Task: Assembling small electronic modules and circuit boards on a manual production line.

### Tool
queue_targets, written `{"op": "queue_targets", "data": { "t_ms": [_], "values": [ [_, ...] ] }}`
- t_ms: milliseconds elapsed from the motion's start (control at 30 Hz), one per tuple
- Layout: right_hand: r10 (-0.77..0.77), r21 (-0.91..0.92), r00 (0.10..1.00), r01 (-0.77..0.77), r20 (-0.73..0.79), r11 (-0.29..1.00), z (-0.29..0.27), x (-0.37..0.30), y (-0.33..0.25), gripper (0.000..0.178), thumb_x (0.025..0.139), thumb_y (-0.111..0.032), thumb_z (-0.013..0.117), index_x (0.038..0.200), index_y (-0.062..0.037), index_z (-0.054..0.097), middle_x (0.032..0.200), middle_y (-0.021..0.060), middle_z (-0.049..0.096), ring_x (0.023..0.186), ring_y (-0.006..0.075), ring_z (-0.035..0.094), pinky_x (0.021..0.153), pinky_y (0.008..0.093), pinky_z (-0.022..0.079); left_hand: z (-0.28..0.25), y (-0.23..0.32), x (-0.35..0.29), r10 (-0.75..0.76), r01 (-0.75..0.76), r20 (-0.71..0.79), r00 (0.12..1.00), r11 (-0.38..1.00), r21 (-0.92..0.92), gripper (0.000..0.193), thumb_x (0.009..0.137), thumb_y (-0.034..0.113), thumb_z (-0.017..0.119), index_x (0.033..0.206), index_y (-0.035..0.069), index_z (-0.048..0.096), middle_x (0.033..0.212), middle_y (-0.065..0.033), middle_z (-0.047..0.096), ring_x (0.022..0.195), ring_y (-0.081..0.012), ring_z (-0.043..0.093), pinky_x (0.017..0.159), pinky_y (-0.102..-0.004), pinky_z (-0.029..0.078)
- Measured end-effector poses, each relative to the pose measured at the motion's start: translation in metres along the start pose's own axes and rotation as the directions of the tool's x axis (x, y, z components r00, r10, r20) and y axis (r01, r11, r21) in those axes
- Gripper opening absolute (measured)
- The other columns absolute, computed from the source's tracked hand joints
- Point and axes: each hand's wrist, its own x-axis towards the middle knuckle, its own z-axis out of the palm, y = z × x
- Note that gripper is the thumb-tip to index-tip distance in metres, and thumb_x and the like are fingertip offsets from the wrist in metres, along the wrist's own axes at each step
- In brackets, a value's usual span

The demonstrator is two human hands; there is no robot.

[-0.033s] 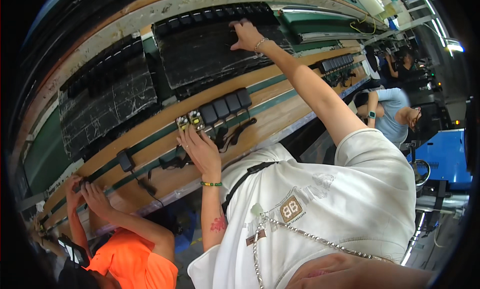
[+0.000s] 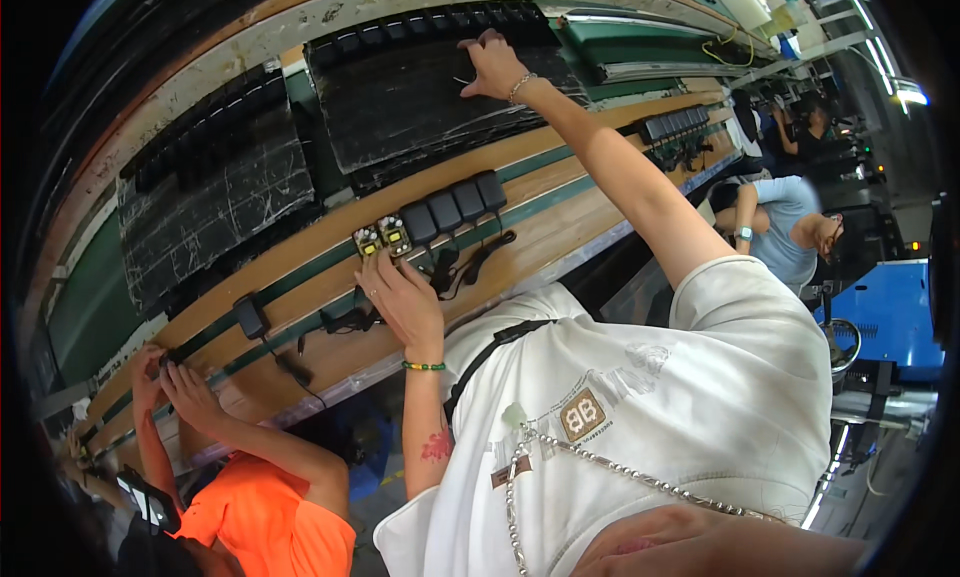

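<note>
My left hand (image 2: 405, 302) lies with its fingers stretched out, the tips at the near edge of two small circuit boards (image 2: 382, 239) with yellow parts. Whether the fingertips touch the boards is hard to tell. Right of the boards, black power adapters (image 2: 447, 213) stand side by side in a row, their coiled black cables (image 2: 480, 265) hanging toward me. Farther off, my right hand (image 2: 492, 69) reaches over a scuffed black tray (image 2: 385, 122), thumb and fingers apart. Its fingertips are near a row of black plastic cases (image 2: 430, 29) along the tray's far edge.
A second scuffed tray (image 2: 235, 197) lies to the left. One black adapter (image 2: 250, 317) sits on the wooden bench (image 2: 560, 207). At lower left a person in an orange shirt (image 2: 270, 512) handles a small dark piece. More adapters (image 2: 675, 127) and another person (image 2: 785, 227) are at right.
My right fingertips have moved slightly farther toward the row of black cases. My left fingers have drawn back a little, and the circuit boards show more plainly.
</note>
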Motion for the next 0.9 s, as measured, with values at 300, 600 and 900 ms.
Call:
{"op": "queue_targets", "data": {
  "t_ms": [300,600,900],
  "values": [
    [-0.342,0.034,0.933,0.347,-0.109,0.937,-0.009,-0.07,-0.053,0.062,0.077,-0.011,0.073,0.133,-0.0126,0.047,0.116,0.011,0.058,0.088,0.0255,0.062,0.081,0.0339,0.052,0.028,-0.014,-0.024,-0.154,0.143,0.127,0.98,0.986,0.088,0.035,0.09,0.016,0.058,0.119,-0.003,0.051,0.111,-0.0203,0.057,0.101,-0.0371,0.054,0.09,-0.0432,0.044],
    [-0.349,0.089,0.93,0.359,-0.114,0.929,-0.016,-0.086,-0.075,0.052,0.083,-0.012,0.069,0.132,-0.0121,0.053,0.122,0.0042,0.061,0.09,0.0212,0.064,0.08,0.0301,0.052,0.048,-0.051,-0.028,-0.089,0.092,0.087,0.992,0.996,-0.022,0.031,0.091,0.02,0.06,0.114,-0.002,0.059,0.09,-0.0147,0.061,0.079,-0.0335,0.056,0.072,-0.0397,0.046],
    [-0.159,0.141,0.752,0.317,-0.64,0.938,-0.006,-0.046,-0.068,0.029,0.084,-0.013,0.069,0.113,-0.0097,0.067,0.107,0.0018,0.068,0.093,0.0193,0.064,0.083,0.0305,0.052,0.013,-0.052,-0.005,-0.347,0.722,0.639,0.686,0.435,-0.539,0.022,0.096,0.017,0.055,0.104,-0.002,0.063,0.059,-0.0011,0.045,0.05,-0.0144,0.04,0.051,-0.0255,0.038]
  ]
}}
